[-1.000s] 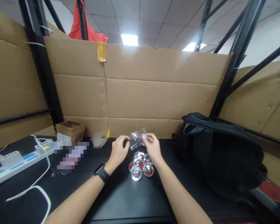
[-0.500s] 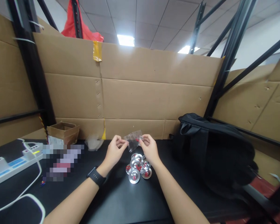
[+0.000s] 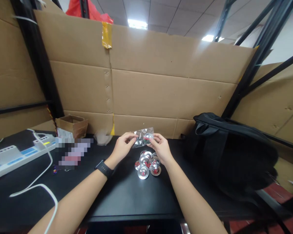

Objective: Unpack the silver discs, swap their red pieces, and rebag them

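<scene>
My left hand [image 3: 124,145] pinches the left edge of a small clear plastic bag [image 3: 139,134] between thumb and fingertips. At the bag's right end, my right hand [image 3: 161,147] grips a shiny round metal disc [image 3: 148,137] with red on it. The disc looks to be at least partly inside the clear film, though I cannot tell how far. Just below my hands, several similar silvery discs with red middles lie in an overlapping heap [image 3: 143,172] on the black table [image 3: 134,201]. A dark watch [image 3: 104,169] is on my left wrist.
A black bag [image 3: 229,156] stands on the right. To the left are a white power strip [image 3: 21,156] with a loose white cable [image 3: 51,162], and a small open cardboard box [image 3: 74,126]. A crumpled clear bag [image 3: 104,139] lies near the cardboard wall [image 3: 148,94] behind.
The view has tilted down and shifted. The plastic bag is now held more level and spread wider, and the disc at my right fingers shows more face-on. The heap looks the same.
</scene>
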`<state>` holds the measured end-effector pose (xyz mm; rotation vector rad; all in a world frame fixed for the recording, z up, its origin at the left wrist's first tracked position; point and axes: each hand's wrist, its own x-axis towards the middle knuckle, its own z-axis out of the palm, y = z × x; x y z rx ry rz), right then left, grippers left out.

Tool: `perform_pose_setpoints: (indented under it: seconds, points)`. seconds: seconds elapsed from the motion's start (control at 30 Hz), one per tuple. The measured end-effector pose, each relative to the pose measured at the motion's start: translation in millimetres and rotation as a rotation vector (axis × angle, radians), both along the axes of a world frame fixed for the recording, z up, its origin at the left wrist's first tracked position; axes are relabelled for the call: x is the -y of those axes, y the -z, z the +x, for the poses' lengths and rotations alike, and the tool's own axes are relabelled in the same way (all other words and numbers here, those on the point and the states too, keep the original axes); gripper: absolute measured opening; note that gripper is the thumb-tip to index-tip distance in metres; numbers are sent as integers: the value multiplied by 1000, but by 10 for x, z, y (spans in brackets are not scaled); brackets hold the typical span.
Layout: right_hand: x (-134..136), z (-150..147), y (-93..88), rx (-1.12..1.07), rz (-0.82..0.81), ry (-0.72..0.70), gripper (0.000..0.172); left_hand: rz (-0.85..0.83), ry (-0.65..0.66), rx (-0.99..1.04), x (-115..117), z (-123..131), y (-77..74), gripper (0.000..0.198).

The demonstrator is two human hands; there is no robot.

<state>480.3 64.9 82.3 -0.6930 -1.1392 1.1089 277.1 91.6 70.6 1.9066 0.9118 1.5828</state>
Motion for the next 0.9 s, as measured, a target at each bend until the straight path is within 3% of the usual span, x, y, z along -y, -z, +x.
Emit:
perform_pose_setpoints:
  seconds: [0.17, 0.4, 0.73, 0.9]
  points:
    - [4, -16, 42, 22, -8, -92, 35, 0, 65, -72, 46, 41, -12, 23]
    - [39, -27, 25, 54, 5, -114, 34, -73, 69, -62, 18, -3, 7, 22]
    - [50, -20, 37, 183, -29, -40, 41, -126, 124, -7, -27, -12, 73, 25]
    - [2, 36, 47, 323, 8, 17, 36, -129, 60, -32, -39, -4, 85, 22]
